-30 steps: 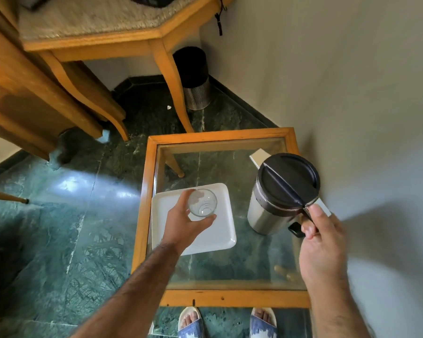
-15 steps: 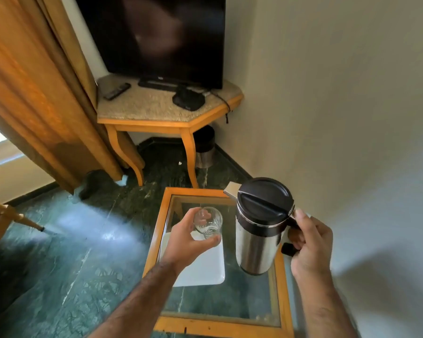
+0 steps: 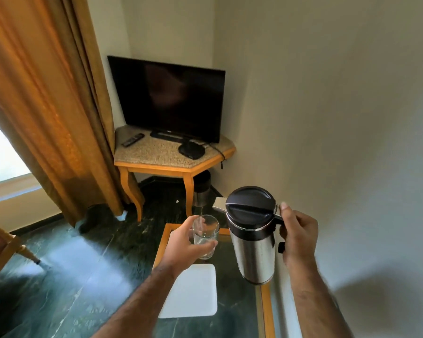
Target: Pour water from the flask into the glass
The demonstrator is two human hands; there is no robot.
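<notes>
Since a second ago both things have come up off the glass-topped wooden side table point(image 3: 266, 303): the clear, round drinking glass point(image 3: 205, 236) no longer sits on the white square tray point(image 3: 193, 291), and the brushed-steel flask with its black domed lid point(image 3: 253, 236) has been lifted from the tabletop — the view has tipped up to take in the room as well.

The left hand point(image 3: 183, 247) is curled round the lower half of the glass, thumb on the near side and fingers across the front, holding it roughly upright in the air over the table's far edge. The right hand point(image 3: 298, 234) is closed on the flask's black handle, thumb pressing up by the lid rim. Flask and glass are just beside each other, not touching, and the flask is upright, so no water is running yet; whether the glass already holds any is hard to tell.

To pour well, I'd judge the spout should be brought over the glass mouth first, then the flask tilted slowly — keeping both above the tray so drips land there.

Around them: dark green marble floor point(image 3: 71, 276), an ochre curtain point(image 3: 47, 106), a black television point(image 3: 171, 101) on a corner stand point(image 3: 171, 154), plain cream walls.
</notes>
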